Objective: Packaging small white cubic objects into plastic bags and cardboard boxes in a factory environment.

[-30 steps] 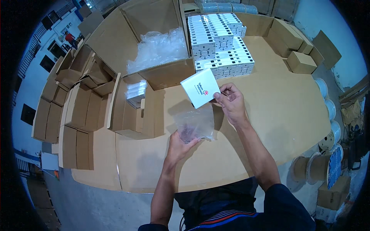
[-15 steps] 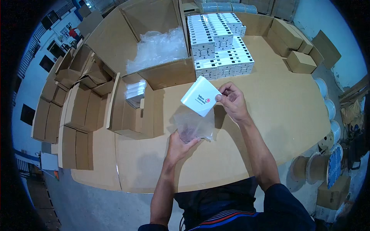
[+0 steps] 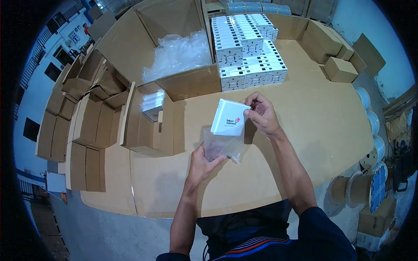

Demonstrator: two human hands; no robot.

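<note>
- Room: a concrete floor (image 3: 109, 235) is showing below the work surface; cable spools (image 3: 357, 187) are standing at the right, and a blue-grey wall (image 3: 361, 17) is rising behind.
- Table (image 3: 313, 130): a large surface covered in brown cardboard sheeting is carrying all the stock.
- Large open carton (image 3: 174, 48) at the far side is holding loose clear plastic bags (image 3: 178, 52).
- Stack of white boxes (image 3: 248, 52) is sitting just right of that carton.
- Flat and half-folded brown cartons (image 3: 82, 126) are lining the left edge; small closed cartons (image 3: 339, 69) are lying at far right.
- Right hand (image 3: 261, 115) is pinching the white box (image 3: 228, 118) by its right edge, thumb against fingers, above the table's middle.
- Left hand (image 3: 202, 163) is gripping the clear bag (image 3: 222, 145) with closed fingers; the box's lower end is sitting at the bag's mouth.
</note>
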